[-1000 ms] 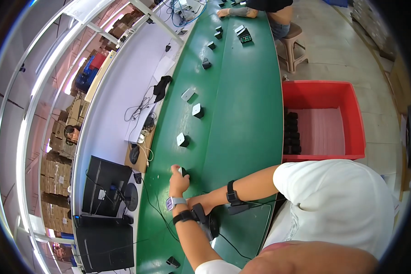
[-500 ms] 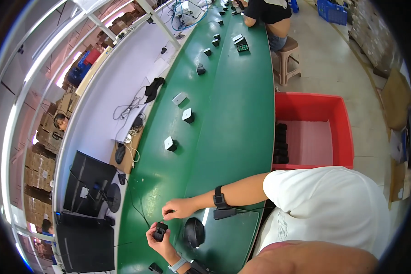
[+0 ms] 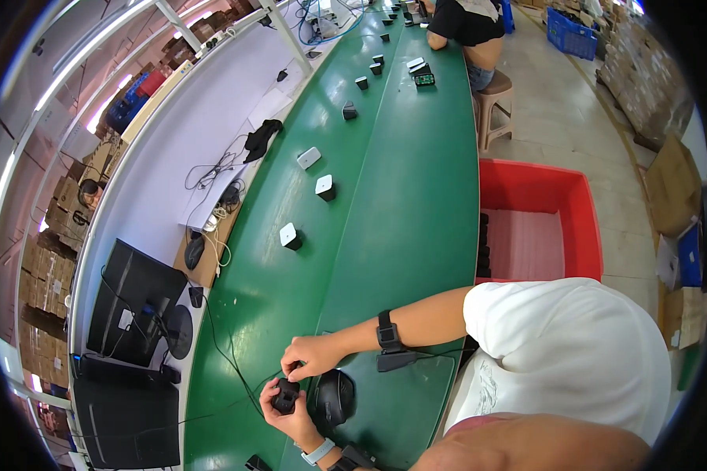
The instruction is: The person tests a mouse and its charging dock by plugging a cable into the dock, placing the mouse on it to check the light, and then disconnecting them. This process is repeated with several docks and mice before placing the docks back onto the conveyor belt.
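So the biggest thing here is the long green worktop [image 3: 404, 235], and I'll place everything off that. A red bin [image 3: 587, 228] sits right beside its near edge, probably so it's within easy reach. Two dark monitors, one [image 3: 137, 294] and another [image 3: 126, 412], stand along its far edge, which I guess frees up the middle.

Right hand [image 3: 313, 357] is over the worktop, fingertips bunched at one end of a black block; can't tell if they're clamped on anything. Left hand [image 3: 289, 412] is wrapped around that block from below, likely to keep it steady for those fingers. A rounded black gadget [image 3: 335, 396] rests on the worktop just beside both hands.

Two white-topped boxes, one [image 3: 290, 237] and another [image 3: 325, 188], stand spaced out on the worktop, maybe so each can be grabbed cleanly. The black block [image 3: 285, 398] itself is held above the worktop, lid or seam details too small to make out.
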`<state>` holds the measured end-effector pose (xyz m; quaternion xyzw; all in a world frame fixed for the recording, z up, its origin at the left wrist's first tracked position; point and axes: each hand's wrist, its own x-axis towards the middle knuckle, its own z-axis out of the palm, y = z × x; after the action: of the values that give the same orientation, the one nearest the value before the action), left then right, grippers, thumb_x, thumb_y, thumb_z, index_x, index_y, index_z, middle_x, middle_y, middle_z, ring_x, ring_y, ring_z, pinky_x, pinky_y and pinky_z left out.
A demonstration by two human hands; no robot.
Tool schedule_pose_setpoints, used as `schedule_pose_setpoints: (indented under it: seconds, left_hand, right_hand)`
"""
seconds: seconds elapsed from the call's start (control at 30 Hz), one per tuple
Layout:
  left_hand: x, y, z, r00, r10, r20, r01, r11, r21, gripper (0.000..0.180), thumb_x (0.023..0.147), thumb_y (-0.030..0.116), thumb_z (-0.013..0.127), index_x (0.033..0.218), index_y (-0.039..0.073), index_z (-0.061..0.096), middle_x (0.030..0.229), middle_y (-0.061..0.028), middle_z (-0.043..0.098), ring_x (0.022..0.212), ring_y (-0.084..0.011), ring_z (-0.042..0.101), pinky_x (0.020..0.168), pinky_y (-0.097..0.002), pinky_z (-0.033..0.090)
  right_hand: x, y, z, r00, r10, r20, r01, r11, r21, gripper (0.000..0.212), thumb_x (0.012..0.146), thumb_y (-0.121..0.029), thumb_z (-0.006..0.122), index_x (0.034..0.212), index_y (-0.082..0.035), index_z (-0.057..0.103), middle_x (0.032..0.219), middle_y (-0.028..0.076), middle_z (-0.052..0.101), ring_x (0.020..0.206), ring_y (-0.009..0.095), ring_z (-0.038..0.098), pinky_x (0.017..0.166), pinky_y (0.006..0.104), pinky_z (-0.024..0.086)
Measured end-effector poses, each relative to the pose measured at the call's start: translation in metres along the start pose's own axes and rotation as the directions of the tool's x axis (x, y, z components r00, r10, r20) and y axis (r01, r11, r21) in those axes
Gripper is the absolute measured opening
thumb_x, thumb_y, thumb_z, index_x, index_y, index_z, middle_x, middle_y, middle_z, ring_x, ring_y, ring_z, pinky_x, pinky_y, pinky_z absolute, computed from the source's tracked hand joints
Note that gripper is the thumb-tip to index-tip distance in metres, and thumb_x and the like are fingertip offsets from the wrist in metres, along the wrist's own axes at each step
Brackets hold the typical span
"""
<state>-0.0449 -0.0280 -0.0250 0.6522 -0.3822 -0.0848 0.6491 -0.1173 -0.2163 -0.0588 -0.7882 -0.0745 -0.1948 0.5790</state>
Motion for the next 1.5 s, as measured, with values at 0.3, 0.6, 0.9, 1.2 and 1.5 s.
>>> schedule_pose_setpoints:
  seconds: [0.3,0.6,0.9,1.2,1.5]
  left_hand:
    - [-0.001,-0.005,-0.006,0.996,0.069,0.053,-0.071,0.996,0.054,0.046,0.064,-0.012,0.074,0.104,0.004,0.056,0.120,-0.0159,0.063,0.111,-0.0267,0.060,0.102,-0.0417,0.047]
    - [-0.003,-0.004,-0.005,0.998,0.016,0.063,-0.018,0.999,0.034,0.051,0.065,-0.012,0.073,0.112,0.002,0.059,0.119,-0.0136,0.061,0.109,-0.0243,0.059,0.101,-0.0377,0.048]
    - [-0.006,-0.007,-0.006,0.998,-0.049,0.035,0.044,0.990,0.136,0.046,0.068,-0.012,0.071,0.111,0.000,0.061,0.106,-0.0078,0.060,0.095,-0.0181,0.059,0.088,-0.0323,0.052]
    - [-0.002,-0.004,-0.002,0.992,0.110,0.068,-0.123,0.960,0.253,0.044,0.068,-0.012,0.069,0.110,0.000,0.061,0.104,-0.0085,0.061,0.094,-0.0181,0.059,0.087,-0.0315,0.051]
    - [-0.003,-0.007,0.003,0.993,0.120,0.000,-0.115,0.953,0.280,0.045,0.069,-0.012,0.070,0.111,0.000,0.061,0.104,-0.0086,0.061,0.095,-0.0182,0.059,0.088,-0.0314,0.050]
  right_hand:
    - [0.001,0.000,-0.001,0.998,0.005,0.058,-0.003,0.999,-0.047,0.022,0.093,-0.026,0.070,0.095,-0.004,0.071,0.090,0.011,0.073,0.084,0.028,0.068,0.076,0.0413,0.053]
    - [0.000,-0.006,-0.003,0.997,0.002,0.074,0.002,0.999,-0.052,0.023,0.093,-0.026,0.070,0.097,-0.004,0.072,0.091,0.011,0.073,0.085,0.028,0.068,0.078,0.0402,0.052]
    - [0.000,-0.006,-0.007,0.992,0.015,0.128,-0.017,1.000,0.012,0.024,0.093,-0.026,0.072,0.100,-0.002,0.072,0.094,0.012,0.073,0.092,0.027,0.068,0.082,0.0409,0.052]
    - [0.002,-0.008,-0.011,0.994,0.052,0.092,-0.049,0.998,-0.037,0.021,0.088,-0.021,0.076,0.095,-0.002,0.075,0.091,0.012,0.076,0.084,0.024,0.070,0.078,0.0376,0.052]
    - [0.000,-0.011,-0.010,0.999,0.006,-0.038,-0.002,0.996,0.087,0.016,0.084,-0.013,0.077,0.096,-0.002,0.077,0.092,0.010,0.077,0.085,0.024,0.072,0.083,0.0366,0.054]
